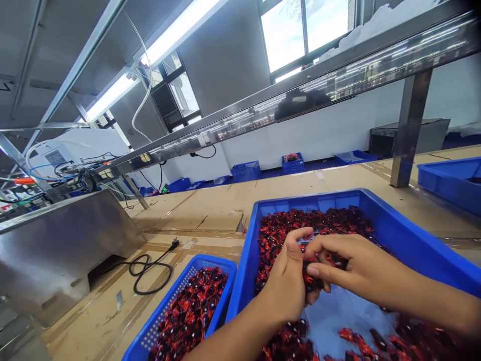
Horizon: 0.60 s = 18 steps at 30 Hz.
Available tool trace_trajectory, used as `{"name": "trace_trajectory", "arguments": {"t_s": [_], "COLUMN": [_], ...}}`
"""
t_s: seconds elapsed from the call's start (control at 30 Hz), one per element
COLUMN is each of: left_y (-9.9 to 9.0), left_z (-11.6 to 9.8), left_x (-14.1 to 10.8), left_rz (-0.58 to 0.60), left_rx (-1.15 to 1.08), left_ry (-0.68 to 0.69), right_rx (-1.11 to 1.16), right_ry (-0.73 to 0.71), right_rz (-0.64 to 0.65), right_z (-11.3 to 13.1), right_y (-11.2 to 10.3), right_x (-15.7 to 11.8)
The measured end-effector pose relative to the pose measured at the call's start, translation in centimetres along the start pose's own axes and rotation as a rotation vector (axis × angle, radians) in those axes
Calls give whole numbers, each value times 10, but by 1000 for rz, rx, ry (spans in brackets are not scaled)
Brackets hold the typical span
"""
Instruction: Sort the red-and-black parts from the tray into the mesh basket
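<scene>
- Left hand [287,286]: positioned over the large blue tray [409,240], back of the hand toward the camera. Its grip is curled closed around a small cluster of red-and-black parts [311,281], thumb raised above them.
- Right hand [353,265]: meets the left hand from the right side. Thumb and fingers are pinched together on the same cluster, so both hands touch it at 1 point above the tray's middle.
- Large blue tray: rests on the tabletop [210,210] directly in front of the person. A heap of red-and-black parts [296,225] fills its far end; more lie along the near edge, with a bare patch of tray floor between.
- Small blue mesh basket [210,263]: stands just beside the tray's left wall and holds the same kind of parts.
- Black power cord [150,273]: lies coiled on the tabletop left of the basket, its plug pointing toward the far side.
- Steel housing [56,240]: sits at the left edge of the tabletop, near the cord.
- Second blue tray [447,183]: at the right, behind a steel post [408,130].
- Steel shelf rail [300,95]: runs overhead across the tabletop.
- Blue baskets [246,170]: stand in a row at the far wall.
</scene>
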<state>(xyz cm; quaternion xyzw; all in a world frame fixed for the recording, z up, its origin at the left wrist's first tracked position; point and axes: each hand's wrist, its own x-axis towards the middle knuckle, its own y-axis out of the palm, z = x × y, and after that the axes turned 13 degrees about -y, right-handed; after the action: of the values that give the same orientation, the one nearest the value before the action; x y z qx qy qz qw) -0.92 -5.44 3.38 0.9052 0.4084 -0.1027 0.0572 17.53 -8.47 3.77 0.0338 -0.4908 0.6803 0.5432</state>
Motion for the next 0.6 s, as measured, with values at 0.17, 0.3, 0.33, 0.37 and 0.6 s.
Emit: {"name": "trace_trajectory", "arguments": {"t_s": [0.17, 0.3, 0.33, 0.37, 0.6], "left_y": [1, 0, 0, 1, 3], "left_z": [-4, -6, -6, -6, -2], "left_x": [-10, -18, -20, -22, -15], "left_rz": [-18, -18, -4, 8, 90], "left_rx": [67, 131, 146, 160, -3], "left_ry": [54, 86, 95, 105, 6], "right_rx": [25, -64, -91, -104, -244], "right_ry": [-18, -64, -79, -82, -216], "right_rz": [7, -18, -27, -28, -55], "right_z": [0, 0, 0, 0, 6], "right_y": [10, 16, 17, 18, 9], "right_x": [-7, -10, -11, -11, -11]}}
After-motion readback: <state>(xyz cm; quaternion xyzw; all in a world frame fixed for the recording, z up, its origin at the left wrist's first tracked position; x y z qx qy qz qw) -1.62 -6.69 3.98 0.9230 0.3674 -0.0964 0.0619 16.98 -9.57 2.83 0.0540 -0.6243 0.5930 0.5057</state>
